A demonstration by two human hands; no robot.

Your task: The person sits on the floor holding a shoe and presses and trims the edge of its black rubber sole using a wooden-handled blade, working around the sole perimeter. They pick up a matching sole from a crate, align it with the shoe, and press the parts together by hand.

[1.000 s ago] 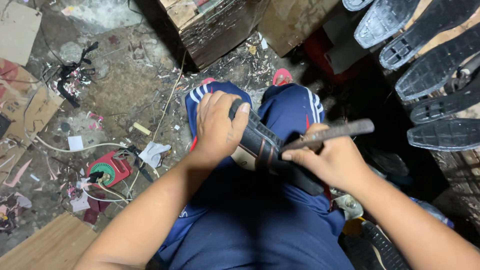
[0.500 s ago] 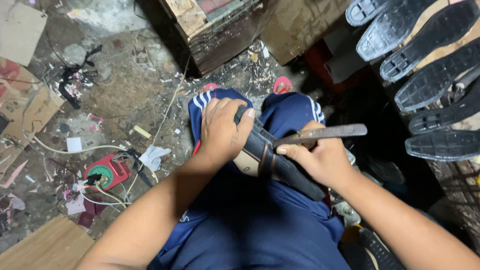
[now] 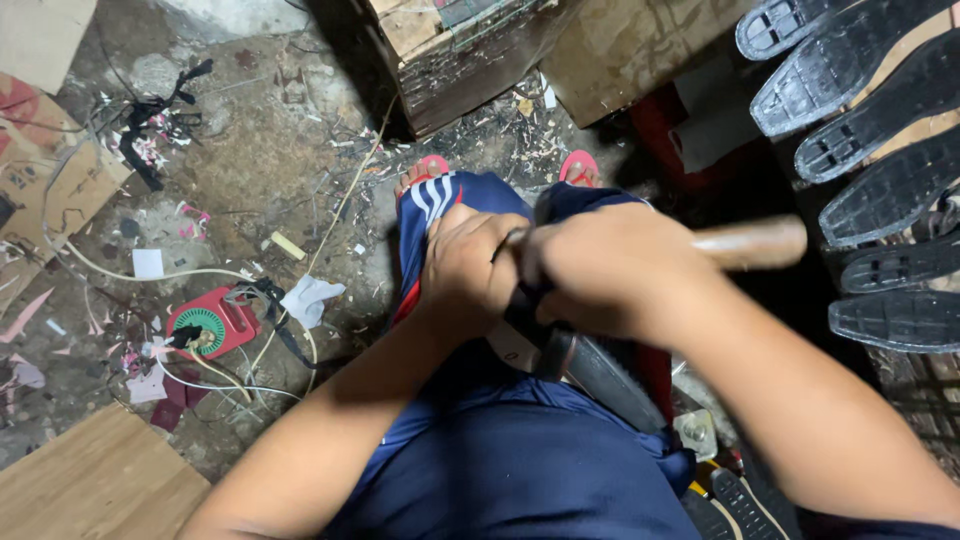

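Since the earlier frame we swung our right hand (image 3: pixel 610 265), fist closed round the wooden handle (image 3: pixel 750 243), in against our left hand (image 3: pixel 475 265), which clamped the shoe (image 3: pixel 600 370) on our lap

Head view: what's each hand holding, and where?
Right hand grips a wooden-handled tool by its handle; left hand clasps the black shoe sole at its upper end.

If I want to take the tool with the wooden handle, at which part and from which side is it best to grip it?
Grip the wooden handle on its free end, coming from the person's right side. That end sticks out bare past the right hand, lying almost level, with open space around it. The working end is hidden under both hands, the left hand and the dark shoe on the lap, so leave that end alone.
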